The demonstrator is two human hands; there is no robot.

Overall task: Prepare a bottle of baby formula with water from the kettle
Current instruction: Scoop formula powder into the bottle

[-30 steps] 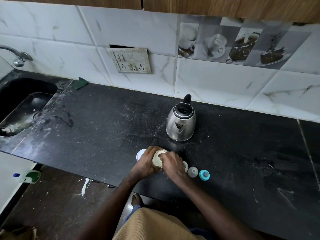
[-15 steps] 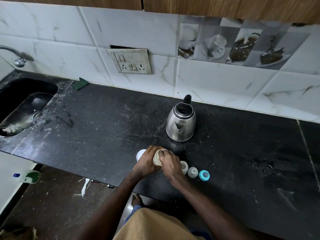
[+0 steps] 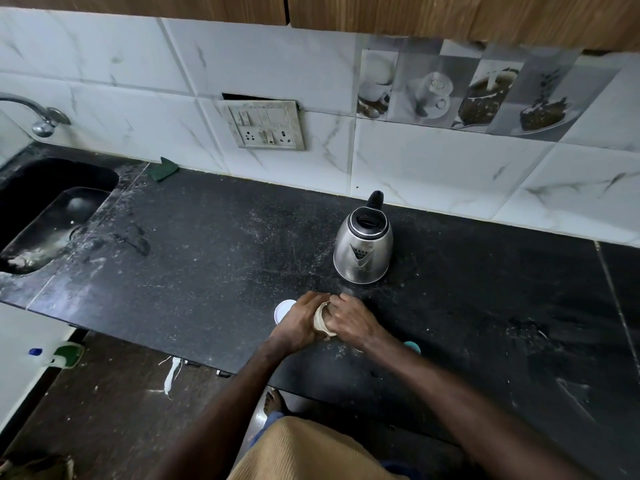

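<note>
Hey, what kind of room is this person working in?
Most likely a home kitchen: a black stone counter with a sink and tap at its left end, a steel electric kettle standing on it, and a tiled wall carrying a switch-and-socket plate.

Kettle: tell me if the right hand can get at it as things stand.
Probably yes: the kettle stands just behind the right hand with bare counter between, though that hand grips a cream tub.
</note>
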